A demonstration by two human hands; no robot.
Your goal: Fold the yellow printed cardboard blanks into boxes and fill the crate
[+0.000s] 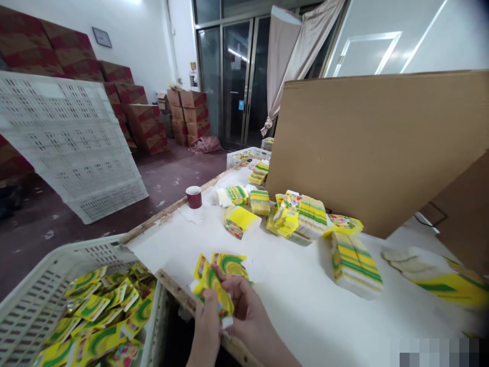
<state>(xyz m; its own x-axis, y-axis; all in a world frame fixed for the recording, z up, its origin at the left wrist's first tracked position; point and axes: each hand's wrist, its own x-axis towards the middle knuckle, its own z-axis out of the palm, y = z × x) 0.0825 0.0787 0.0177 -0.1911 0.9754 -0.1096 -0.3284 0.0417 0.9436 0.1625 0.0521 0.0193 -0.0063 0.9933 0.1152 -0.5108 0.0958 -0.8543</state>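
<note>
Near the table's front left edge, a yellow-and-green printed packet (214, 286) is held up between my two hands. My left hand (208, 318) pinches its lower left side, the thumb lying along it. The fingers of my right hand (244, 303) are curled against the packet's right side, partly hidden. Just behind them another yellow-and-green printed piece (231, 265) lies flat on the white tabletop (282, 280). A white plastic crate (156, 316) stands below to the left, with a heap of yellow-and-green packets (91, 311) inside.
Bundled yellow-green stacks (355, 265) sit across the table's middle and right. A maroon cup (193, 197) stands by the wooden left edge. A large cardboard sheet (374, 153) rises at the back right. Stacked white crates (76, 148) and cartons (145, 125) stand left.
</note>
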